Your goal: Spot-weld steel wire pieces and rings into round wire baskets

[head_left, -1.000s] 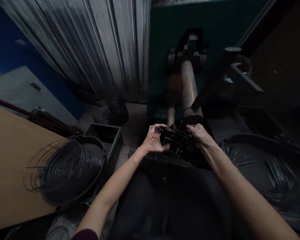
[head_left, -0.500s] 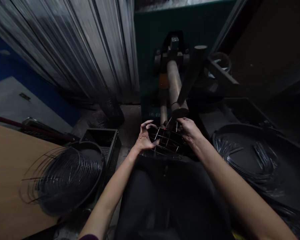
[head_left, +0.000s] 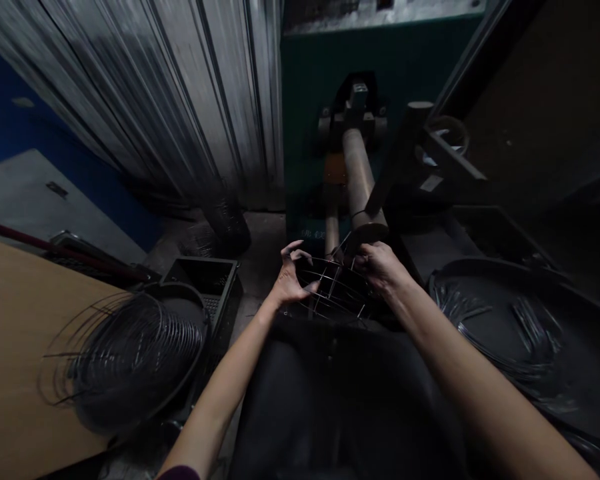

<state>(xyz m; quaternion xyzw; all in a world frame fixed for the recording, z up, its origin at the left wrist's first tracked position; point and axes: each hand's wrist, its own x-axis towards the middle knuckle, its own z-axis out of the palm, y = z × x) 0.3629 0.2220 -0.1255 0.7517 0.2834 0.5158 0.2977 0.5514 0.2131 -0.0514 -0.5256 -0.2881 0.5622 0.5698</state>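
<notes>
Head view, looking down past dark trousers. Both hands grip a small wire cage (head_left: 333,288) — a frame of thin crossing rods — held just in front of the lap, at the near end of a long cylindrical roller (head_left: 359,175) that runs away toward a green machine housing (head_left: 320,87). Left hand (head_left: 291,277): fingers curled over the cage's left edge, thumb underneath, clamped on the wire. Right hand (head_left: 380,267): fingers closed on the cage's right side, just below a dark disc (head_left: 367,233) at the roller's end. Left of the person, a coil of thin wire (head_left: 130,347) lies in a round tub beside a tan counter (head_left: 15,333); a black crate (head_left: 207,277) stands behind it. At right, a dark round tray (head_left: 505,333) holds loose wire pieces.
</notes>
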